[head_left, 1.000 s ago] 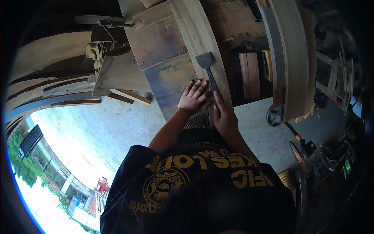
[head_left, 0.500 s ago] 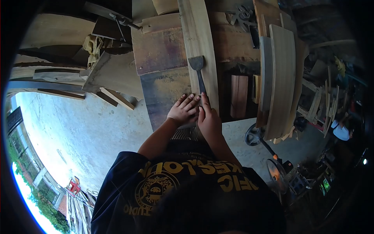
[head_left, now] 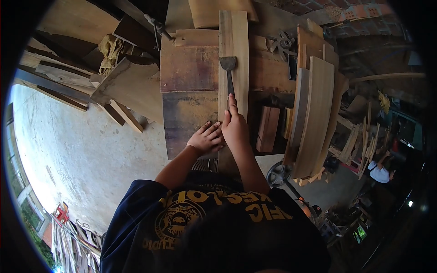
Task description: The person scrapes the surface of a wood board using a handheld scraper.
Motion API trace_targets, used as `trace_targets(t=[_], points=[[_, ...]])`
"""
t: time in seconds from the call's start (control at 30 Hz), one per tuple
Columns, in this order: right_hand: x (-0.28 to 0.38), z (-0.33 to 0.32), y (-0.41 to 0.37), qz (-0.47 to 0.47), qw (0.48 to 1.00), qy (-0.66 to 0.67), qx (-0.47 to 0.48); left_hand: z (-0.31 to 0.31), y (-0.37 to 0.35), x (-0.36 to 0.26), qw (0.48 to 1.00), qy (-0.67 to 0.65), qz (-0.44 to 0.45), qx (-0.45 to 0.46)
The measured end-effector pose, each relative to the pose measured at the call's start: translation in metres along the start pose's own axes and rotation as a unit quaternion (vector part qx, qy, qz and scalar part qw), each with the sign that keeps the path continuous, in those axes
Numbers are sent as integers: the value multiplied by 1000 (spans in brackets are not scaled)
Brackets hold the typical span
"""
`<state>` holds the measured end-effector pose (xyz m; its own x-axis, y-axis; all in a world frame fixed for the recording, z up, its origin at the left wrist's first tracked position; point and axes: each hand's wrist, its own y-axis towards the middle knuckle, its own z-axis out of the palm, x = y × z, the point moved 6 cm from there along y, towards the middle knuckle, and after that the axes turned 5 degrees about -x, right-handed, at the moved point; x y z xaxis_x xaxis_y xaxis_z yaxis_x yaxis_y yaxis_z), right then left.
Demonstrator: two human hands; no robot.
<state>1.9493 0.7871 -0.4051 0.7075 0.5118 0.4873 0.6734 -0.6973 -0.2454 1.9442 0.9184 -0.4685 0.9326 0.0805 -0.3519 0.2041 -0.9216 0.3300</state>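
My right hand is closed around the handle of a flat scraper, its index finger stretched along the shank. The scraper's wide dark blade points away from me and lies over a long pale wooden plank. My left hand rests with fingers spread at the plank's left edge, beside my right wrist, and holds nothing. Beneath the plank is a stained wooden workbench. Most of the scraper's handle is hidden inside my right hand.
A reddish wood block sits right of the plank, near a stack of curved boards. A handwheel stands below them. Boards lean at the left. Another person is at the far right.
My right hand has pushed the scraper farther forward along the plank, away from my left hand. The left hand stays near the plank's edge. The camera view has shifted and turned slightly.
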Motion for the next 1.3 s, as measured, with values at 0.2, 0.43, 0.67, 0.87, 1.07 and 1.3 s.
trace_targets(t=[0.2,0.43,0.67,0.87,1.07,1.3], points=[[15,-9,53,-2,1000,-18,-2,-1,-1,0,1000,-5,2,2],[10,-13,32,-20,1000,-17,-10,9,-6,-1,998,-31,6,53],[13,-15,73,-45,999,-12,-13,8,-3,-1,997,-19,3,71],[20,-8,74,-16,1000,-16,-11,12,-6,-2,997,2,2,80],[33,-12,107,-61,997,-4,-45,12,-5,-2,997,0,0,75],[43,-24,117,-24,1000,-4,7,12,-5,-1,996,-5,-2,84]])
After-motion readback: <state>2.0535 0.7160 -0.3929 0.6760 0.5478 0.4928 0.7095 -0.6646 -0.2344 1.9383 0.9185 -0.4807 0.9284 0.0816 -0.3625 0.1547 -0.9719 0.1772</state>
